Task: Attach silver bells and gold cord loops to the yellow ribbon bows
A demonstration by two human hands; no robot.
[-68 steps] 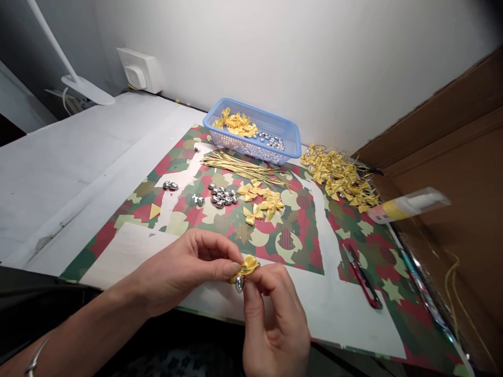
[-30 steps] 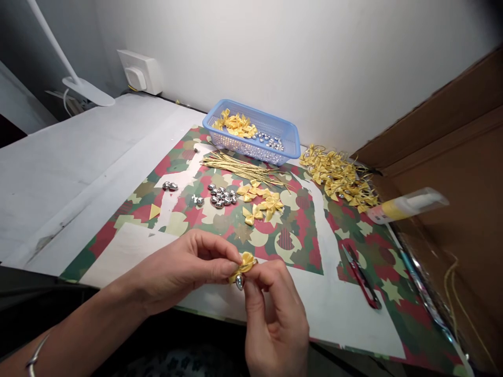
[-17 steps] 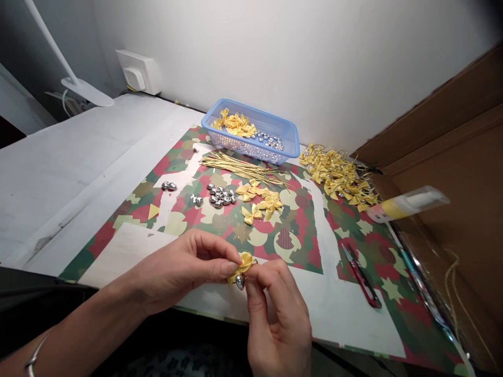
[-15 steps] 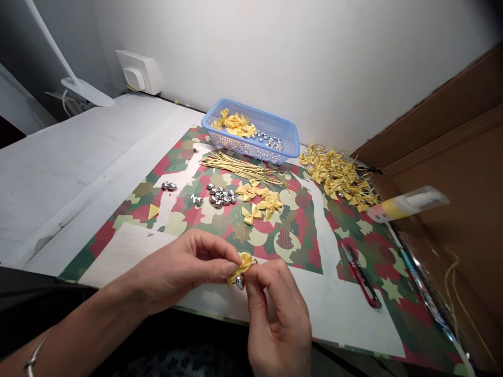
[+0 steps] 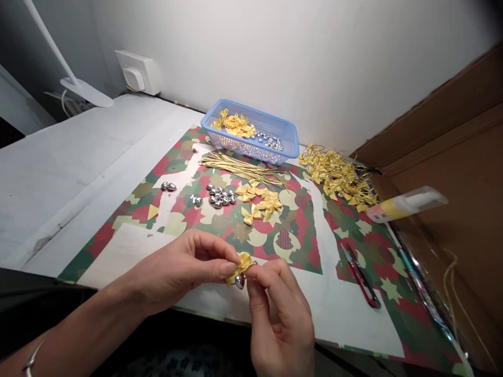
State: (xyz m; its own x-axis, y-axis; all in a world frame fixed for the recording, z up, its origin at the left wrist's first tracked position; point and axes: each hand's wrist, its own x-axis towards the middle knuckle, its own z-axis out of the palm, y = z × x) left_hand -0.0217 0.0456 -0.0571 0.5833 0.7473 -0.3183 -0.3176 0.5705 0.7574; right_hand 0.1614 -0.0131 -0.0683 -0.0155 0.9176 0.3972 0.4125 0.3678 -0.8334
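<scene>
A yellow ribbon bow (image 5: 245, 261) with a shiny silver bell (image 5: 239, 281) hanging below it is between my two hands, above the white paper at the table's front. My left hand (image 5: 196, 262) pinches the bow from the left between thumb and forefinger. From the right, my right hand (image 5: 281, 309) is closed, its forefinger touching the bow and its thumb just right of the bell. Any thin cord between these right fingertips is too small to tell. Beyond the hands lie loose yellow bows (image 5: 270, 203), silver bells (image 5: 218, 198) and gold cords (image 5: 239, 168).
A blue basket (image 5: 251, 149) with bows and bells stands against the wall. Right of it is a heap of corded bows (image 5: 338, 175). Red-handled thread snips (image 5: 363, 283) and a bottle (image 5: 404, 205) lie at the right, beside a cardboard box (image 5: 444, 141).
My right hand has shifted very slightly right and its thumb has turned a little. The bow and bell have barely moved; my left hand keeps its pinch.
</scene>
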